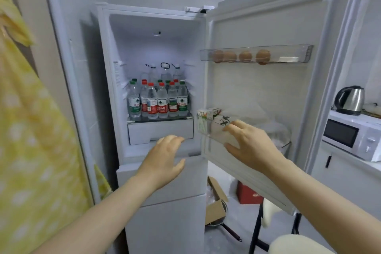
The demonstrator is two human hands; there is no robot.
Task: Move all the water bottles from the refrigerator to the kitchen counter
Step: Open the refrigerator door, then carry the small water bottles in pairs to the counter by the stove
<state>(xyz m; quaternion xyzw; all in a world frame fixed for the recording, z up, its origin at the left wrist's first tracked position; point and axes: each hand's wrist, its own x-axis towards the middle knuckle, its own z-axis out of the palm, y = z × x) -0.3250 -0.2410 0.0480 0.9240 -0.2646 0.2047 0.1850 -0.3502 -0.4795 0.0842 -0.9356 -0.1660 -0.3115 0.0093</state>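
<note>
The white refrigerator [107,51] stands open, its door [257,88] swung to the right. Several water bottles [157,100] with red and green caps stand packed on the glass shelf, taller clear bottles behind them. My left hand [162,159] reaches forward below the shelf, in front of the white drawer [160,132], fingers relaxed and holding nothing. My right hand [249,144] is spread in front of the lower door bin [208,130], fingers straight, empty.
Eggs [241,55] sit in the upper door rack. Cartons [206,113] stand in the lower door bin. A microwave [350,138] and a steel kettle [350,100] stand on the right. Cardboard boxes [216,200], a pan and a stool lie below the door. Yellow cloth [31,130] hangs at left.
</note>
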